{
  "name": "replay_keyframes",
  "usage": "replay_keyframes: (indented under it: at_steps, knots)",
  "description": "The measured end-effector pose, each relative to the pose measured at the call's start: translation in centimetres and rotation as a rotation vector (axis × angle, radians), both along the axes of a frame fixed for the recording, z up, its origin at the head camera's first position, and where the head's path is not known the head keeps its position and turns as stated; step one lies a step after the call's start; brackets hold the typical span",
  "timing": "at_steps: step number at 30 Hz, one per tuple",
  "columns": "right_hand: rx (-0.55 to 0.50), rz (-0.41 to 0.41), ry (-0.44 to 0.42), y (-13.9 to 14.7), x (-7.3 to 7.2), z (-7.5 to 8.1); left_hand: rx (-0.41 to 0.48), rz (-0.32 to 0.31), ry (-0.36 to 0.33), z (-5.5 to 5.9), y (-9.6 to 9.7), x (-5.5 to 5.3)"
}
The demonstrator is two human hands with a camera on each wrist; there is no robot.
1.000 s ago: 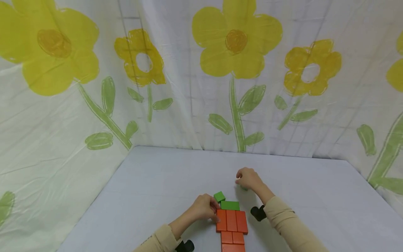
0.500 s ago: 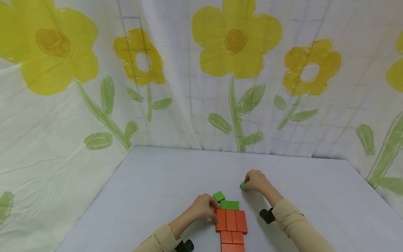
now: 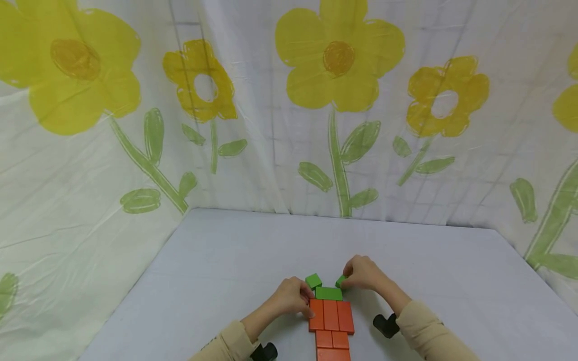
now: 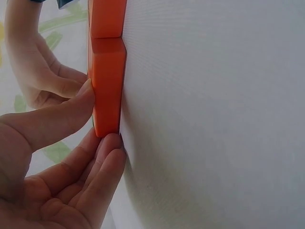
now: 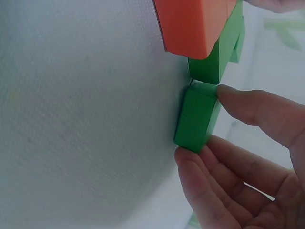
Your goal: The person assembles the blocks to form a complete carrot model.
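Observation:
My left hand rests at the upper left of a flat figure of orange-red blocks. In the left wrist view its thumb and fingers pinch the end block of the row. My right hand pinches a small green block between thumb and fingertips. That block stands slanted at the right end of a longer green block, which lies along the top of the orange-red row. At the other end, a second small green block sits tilted the opposite way.
More orange-red blocks continue down toward the near edge. A pale cloth covers the table. Behind it hangs a curtain with yellow flowers. Black wrist cameras sit below both hands.
The right hand has taken hold of the small green block and brought it nearer, leftward to the long green block's right end. The left hand has kept its place.

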State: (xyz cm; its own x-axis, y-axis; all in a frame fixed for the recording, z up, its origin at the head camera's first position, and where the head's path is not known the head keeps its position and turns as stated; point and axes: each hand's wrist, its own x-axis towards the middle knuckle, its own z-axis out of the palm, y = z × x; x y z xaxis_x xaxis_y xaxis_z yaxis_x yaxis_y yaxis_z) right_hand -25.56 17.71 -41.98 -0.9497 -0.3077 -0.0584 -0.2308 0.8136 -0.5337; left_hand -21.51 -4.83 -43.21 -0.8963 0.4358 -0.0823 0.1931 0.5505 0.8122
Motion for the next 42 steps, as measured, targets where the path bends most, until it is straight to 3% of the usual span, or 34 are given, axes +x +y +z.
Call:
replay_keyframes:
  at_steps: [19,33,38,42]
  knots:
    - [-0.036,-0.014,-0.005,0.08,0.46,-0.13,0.008,0.001,0.002,-0.02,0.03,0.03]
    - [-0.058,0.042,-0.012,0.08,0.80,0.21,0.002,0.014,-0.005,0.13,-0.06,0.14]
    - [-0.022,0.057,-0.062,0.20,0.72,0.46,-0.041,0.004,0.012,0.22,0.12,0.30]
    - [-0.001,0.055,-0.079,0.45,0.70,0.81,-0.159,-0.005,0.080,0.46,0.32,0.64]
